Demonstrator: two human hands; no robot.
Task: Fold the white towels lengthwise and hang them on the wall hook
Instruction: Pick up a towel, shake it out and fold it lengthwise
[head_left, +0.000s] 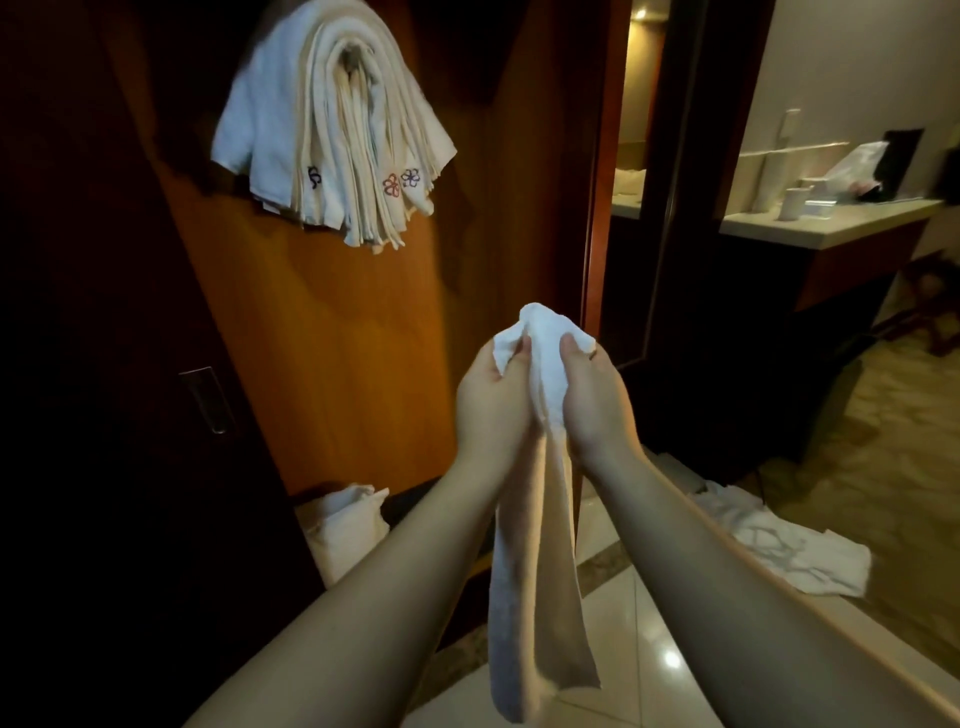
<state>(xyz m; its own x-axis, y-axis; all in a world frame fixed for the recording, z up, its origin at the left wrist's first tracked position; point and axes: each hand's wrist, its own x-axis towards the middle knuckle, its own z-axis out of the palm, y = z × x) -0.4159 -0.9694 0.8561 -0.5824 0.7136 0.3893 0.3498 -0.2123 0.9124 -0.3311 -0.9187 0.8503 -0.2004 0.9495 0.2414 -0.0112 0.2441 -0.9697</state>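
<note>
White cloth in the grip: the towel (540, 499) is bunched at its fold between both hands, and its two long tails hang straight down between the forearms, so it looks already doubled lengthwise and held by the middle for draping.
Left hand (493, 400): fingers curled round the left side of the bunched fold, thumb pressed into the cloth; it holds the layers together so they do not slip apart.
Right hand (592, 400): curled round the right side of the same fold, touching the left hand through the cloth; it steadies the top while the tails hang.
Hanging bundle (337, 135): many folded towels already draped over the hook on the wooden door (332, 364), up and to the left of the hands; the hook itself is hidden under them.
Pile on floor (789, 545): loose white towels lie on the tiles just right of the right forearm, likely waiting to be folded.
Second heap (343, 519): more white cloth sits at the foot of the door, to the left.
Stage, as judged: folding of this towel seems done; lifting it to the bundle comes next.
Risk: the hook is crowded, so a new towel may slide off.
</note>
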